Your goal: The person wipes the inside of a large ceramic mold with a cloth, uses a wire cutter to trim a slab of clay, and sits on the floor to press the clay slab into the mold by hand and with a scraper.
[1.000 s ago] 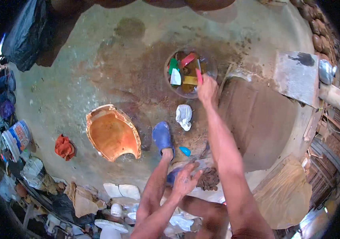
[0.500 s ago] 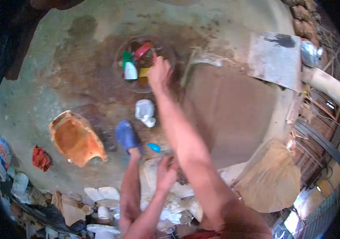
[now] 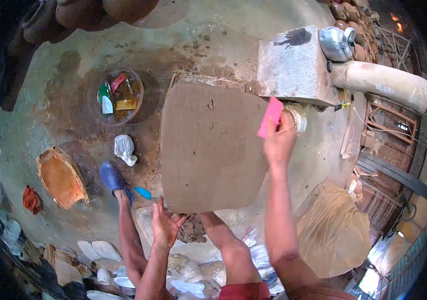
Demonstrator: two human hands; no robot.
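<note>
A pink flat scraper [image 3: 271,119] is at the upper right edge of a big brown clay form [image 3: 213,150], pinched in the fingers of the right hand [image 3: 282,140]. The scraper stands tilted, overlapping the form's outline; whether it presses on the clay cannot be told. The form has straight-running sides, rounded upper corners and a few small dark marks. At its lower left corner is the left hand [image 3: 166,225], thumb apart from the other fingers, which hold nothing visible; contact with the clay is unclear.

Just below the form's bottom edge lies a dark clay lump [image 3: 192,229]. Off its left side, a strip of floor [image 3: 146,117] gives room before a round basin [image 3: 140,106] of coloured pieces. Nearer the hand lie a white bundle [image 3: 124,150] and a small blue piece [image 3: 143,193]; a blue shoe [image 3: 111,176] separates them from an orange-lined shell [image 3: 61,177]. On the right, room narrows at the top, where a pale block [image 3: 288,62] crowds the scraper; floor widens below, down to a tan sheet [image 3: 333,230].
</note>
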